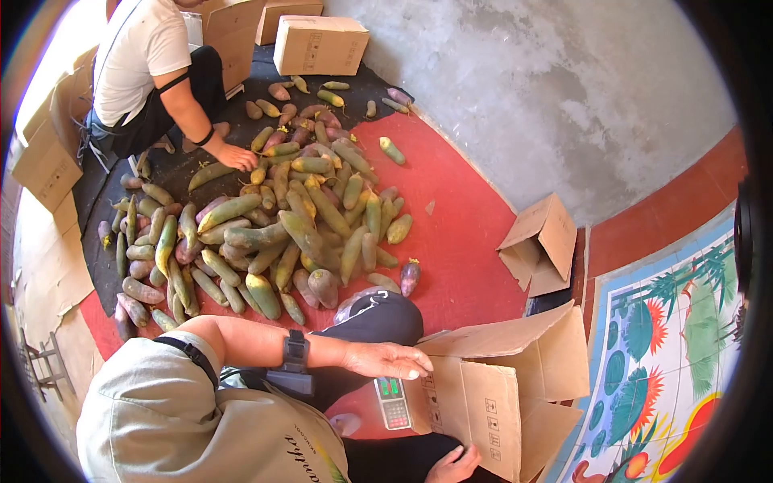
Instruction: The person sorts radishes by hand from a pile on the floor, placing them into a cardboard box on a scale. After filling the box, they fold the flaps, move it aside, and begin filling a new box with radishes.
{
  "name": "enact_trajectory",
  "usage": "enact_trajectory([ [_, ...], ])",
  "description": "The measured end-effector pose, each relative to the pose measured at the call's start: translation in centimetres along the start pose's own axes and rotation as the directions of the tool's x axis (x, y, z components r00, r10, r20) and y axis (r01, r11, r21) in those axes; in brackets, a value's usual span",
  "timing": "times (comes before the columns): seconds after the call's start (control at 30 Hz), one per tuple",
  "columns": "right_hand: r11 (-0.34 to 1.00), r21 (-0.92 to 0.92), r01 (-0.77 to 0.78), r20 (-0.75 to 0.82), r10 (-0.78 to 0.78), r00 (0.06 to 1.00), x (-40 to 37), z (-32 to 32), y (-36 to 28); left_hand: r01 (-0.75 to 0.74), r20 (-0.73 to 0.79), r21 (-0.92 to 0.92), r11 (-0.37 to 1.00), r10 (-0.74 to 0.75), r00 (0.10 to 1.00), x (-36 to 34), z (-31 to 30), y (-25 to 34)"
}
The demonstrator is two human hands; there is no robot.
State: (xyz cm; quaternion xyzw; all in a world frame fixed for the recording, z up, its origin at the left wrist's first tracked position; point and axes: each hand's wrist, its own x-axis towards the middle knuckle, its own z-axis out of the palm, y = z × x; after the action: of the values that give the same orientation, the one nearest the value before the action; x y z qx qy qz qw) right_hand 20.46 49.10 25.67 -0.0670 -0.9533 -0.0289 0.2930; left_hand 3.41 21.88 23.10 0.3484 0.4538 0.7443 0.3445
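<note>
An open cardboard box [483, 394] with its flaps spread stands in front of me, tilted in this view. My left hand [390, 361] lies along its near upper edge, fingers stretched out flat. Lower down, my right hand [455, 467] has its fingers bent against the box's bottom edge. Between my hands, at the near side of the box, is a digital scale [392, 402] with a lit green display and a keypad; the box hides part of it. A black watch-like device [295, 352] is strapped to my left wrist.
A large heap of long green, yellow and purple-brown fruits [322, 241] covers the red and black mat [467, 217]. Behind it a seated person [153, 72] reaches a hand [236, 157] into the heap. More boxes [320, 46] stand around; a smaller open box [543, 244] is beside the painted tile wall [676, 362].
</note>
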Motion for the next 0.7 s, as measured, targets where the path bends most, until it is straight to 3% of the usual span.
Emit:
enact_trajectory([
  [0.23,0.999,0.019,-0.04,0.113,0.037,0.993,-0.1,0.4,-0.1,-0.036,-0.056,0.101,0.994,0.041,0.998,0.0,0.2,0.1],
  [0.37,0.999,0.025,-0.031,0.047,0.029,0.998,-1.7,2.0,1.7,-0.059,-0.04,-0.009,0.998,0.059,0.997,-0.7,-0.3,1.9],
  [0.43,0.999,0.018,-0.037,0.055,0.036,0.998,-2.0,2.3,2.1,-0.163,-0.134,-0.148,0.975,0.144,0.98,-1.5,-1.8,2.9],
  [0.5,1.0,0.003,-0.031,0.065,0.031,0.997,-2.0,2.1,2.1,-0.255,-0.402,-0.195,0.947,0.16,0.902,-3.0,-3.7,4.9],
  [0.53,0.999,0.005,-0.032,0.074,0.032,0.997,-2.0,2.0,2.3,-0.319,-0.471,0.065,0.946,0.311,0.826,-3.8,-5.8,5.1],
  [0.57,0.999,0.007,-0.033,0.081,0.033,0.996,-2.0,2.1,2.3,-0.322,-0.563,0.023,0.946,0.279,0.778,-5.0,-7.3,6.0],
  [0.63,0.999,0.014,-0.029,0.064,0.028,0.998,-2.1,2.1,2.4,-0.198,-0.752,0.234,0.952,0.306,0.583,-7.4,-10.7,6.3],
  [0.7,1.0,0.017,-0.024,0.054,0.023,0.998,-2.2,1.9,2.5,-0.129,-0.822,0.29,0.948,0.316,0.474,-9.9,-12.3,8.6],
])
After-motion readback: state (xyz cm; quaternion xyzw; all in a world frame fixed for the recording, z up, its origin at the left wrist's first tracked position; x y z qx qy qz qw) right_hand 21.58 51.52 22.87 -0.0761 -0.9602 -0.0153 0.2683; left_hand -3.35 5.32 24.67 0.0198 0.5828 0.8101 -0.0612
